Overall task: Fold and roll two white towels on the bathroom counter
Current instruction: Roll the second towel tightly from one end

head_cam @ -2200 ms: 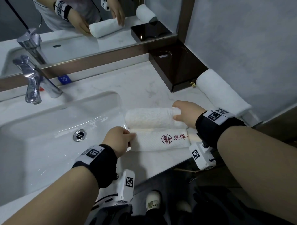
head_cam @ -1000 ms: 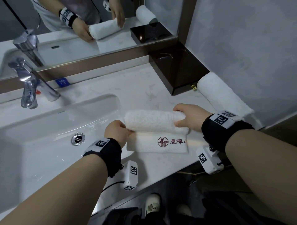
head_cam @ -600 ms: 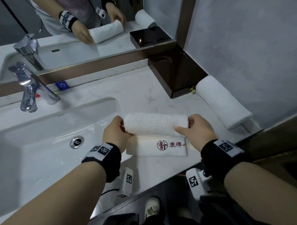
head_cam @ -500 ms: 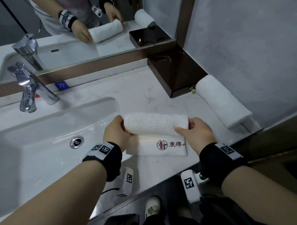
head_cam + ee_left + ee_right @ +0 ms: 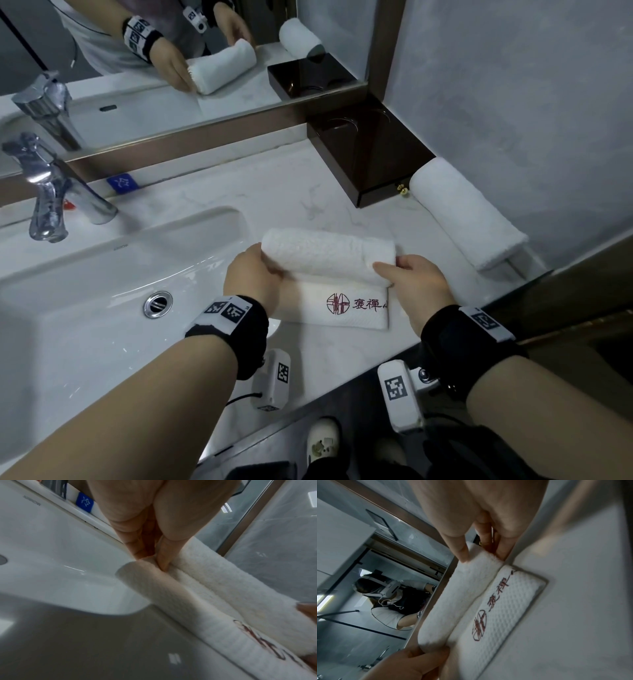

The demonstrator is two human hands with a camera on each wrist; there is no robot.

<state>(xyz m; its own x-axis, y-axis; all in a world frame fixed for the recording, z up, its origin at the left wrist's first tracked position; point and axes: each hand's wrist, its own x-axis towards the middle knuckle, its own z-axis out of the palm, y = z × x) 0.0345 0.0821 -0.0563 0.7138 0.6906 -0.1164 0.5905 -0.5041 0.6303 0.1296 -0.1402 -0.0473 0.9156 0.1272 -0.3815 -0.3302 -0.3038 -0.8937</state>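
A white towel (image 5: 325, 257) lies partly rolled on the marble counter (image 5: 212, 198), right of the sink. Its flat tail with red lettering (image 5: 352, 305) stretches toward the counter's front edge. My left hand (image 5: 253, 277) grips the roll's left end (image 5: 154, 563), thumb pressed into the seam between roll and tail. My right hand (image 5: 407, 274) grips the roll's right end (image 5: 481, 561), thumb on top and fingers behind. A second white towel (image 5: 459, 209), fully rolled, lies along the right wall.
The sink basin (image 5: 102, 281) with its drain (image 5: 157, 304) and a chrome faucet (image 5: 51, 195) are on the left. A dark brown box (image 5: 370, 154) stands in the back right corner under the mirror (image 5: 171, 68). The counter's front edge runs just below the towel's tail.
The roll has turned toward me over the flat tail, which is now shorter. Both hands shifted from lying over the roll to gripping its two ends.
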